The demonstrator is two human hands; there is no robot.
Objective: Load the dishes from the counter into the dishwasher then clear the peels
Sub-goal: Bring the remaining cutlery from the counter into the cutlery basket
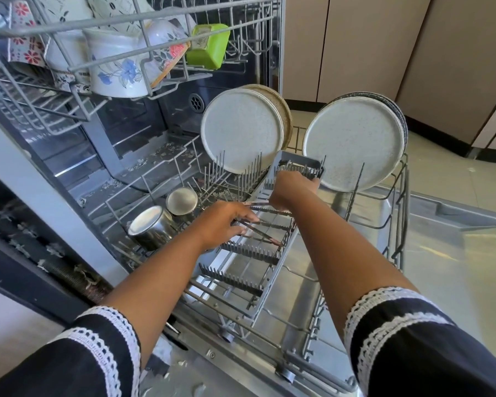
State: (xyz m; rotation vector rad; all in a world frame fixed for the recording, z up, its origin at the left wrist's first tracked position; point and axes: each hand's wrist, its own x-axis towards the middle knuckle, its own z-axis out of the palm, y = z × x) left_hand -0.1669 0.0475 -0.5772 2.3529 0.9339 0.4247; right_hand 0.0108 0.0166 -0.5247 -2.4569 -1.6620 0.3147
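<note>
A person is loading an open dishwasher (441, 224): its pulled-out lower rack (395, 213) is holding speckled plates (352, 144) at twelve and one o'clock, with a long grey cutlery tray (249, 253) at centre. The left hand (224, 222) is pinching thin cutlery (265, 234) onto the tray while the right hand (291, 186), fingers curled, is gripping the tray's far end at twelve o'clock. Next, probably, the pieces need seating between the tray's teeth.

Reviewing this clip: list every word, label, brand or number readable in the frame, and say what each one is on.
No text reads clearly.
Green container in the upper rack: raised lettering on its side, too blurred to read.
White floral mug, speckled plates, cutlery tray: patterns only, no words or numbers.
</note>
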